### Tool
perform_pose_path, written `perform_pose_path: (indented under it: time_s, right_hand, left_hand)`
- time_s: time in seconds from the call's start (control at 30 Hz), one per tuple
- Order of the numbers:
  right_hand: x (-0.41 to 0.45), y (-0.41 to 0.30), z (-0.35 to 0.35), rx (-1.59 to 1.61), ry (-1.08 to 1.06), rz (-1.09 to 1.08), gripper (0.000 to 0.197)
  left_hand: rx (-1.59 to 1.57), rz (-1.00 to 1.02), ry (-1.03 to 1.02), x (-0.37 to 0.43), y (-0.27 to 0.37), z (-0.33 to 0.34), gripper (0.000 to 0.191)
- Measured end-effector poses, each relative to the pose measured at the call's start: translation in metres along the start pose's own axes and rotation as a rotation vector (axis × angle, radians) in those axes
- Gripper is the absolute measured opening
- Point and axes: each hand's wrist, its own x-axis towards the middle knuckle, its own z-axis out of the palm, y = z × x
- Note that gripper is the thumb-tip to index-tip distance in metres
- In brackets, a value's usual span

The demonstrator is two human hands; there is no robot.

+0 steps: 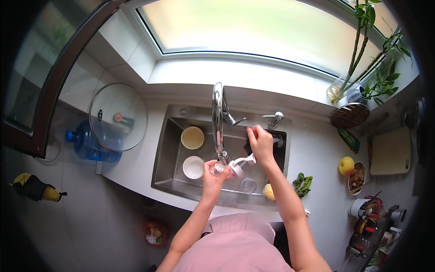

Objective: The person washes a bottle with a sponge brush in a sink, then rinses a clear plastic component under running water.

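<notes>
My left hand grips a clear cup directly below the spout of the chrome faucet. A white plastic part with a bent arm sits at the cup's right side and reaches toward my right wrist. My right hand is raised over the right side of the stainless steel sink. Its fingers are curled together near the faucet lever, seemingly apart from it, and nothing shows in them. Below, a clear round container and a yellow sponge are at the sink's front.
A yellowish bowl and a white bowl stand in the sink's left half. Leafy greens and a yellow apple lie on the right counter. At left, a glass lid leans before a blue water jug.
</notes>
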Motion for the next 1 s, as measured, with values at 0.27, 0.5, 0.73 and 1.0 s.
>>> perform_pose_path:
  time_s: [0.27,0.5,0.73,1.0]
  right_hand:
    - [-0.133,-0.010,-0.020,0.477,-0.227,0.573,0.041]
    - [-0.135,-0.018,0.001,1.199,-0.329,0.926,0.026]
    - [-0.127,-0.033,0.014,1.329,-0.338,0.976,0.021]
    - [-0.115,-0.035,0.011,1.302,-0.326,1.011,0.022]
  left_hand:
    - [-0.458,-0.172,-0.103,0.004,-0.025,0.012,0.035]
    - [-0.192,-0.188,-0.116,0.004,-0.015,0.000,0.028]
    - [0.161,0.072,-0.305,0.043,-0.011,-0.041,0.032]
    - [-0.042,-0.148,-0.420,0.064,-0.005,-0.041,0.020]
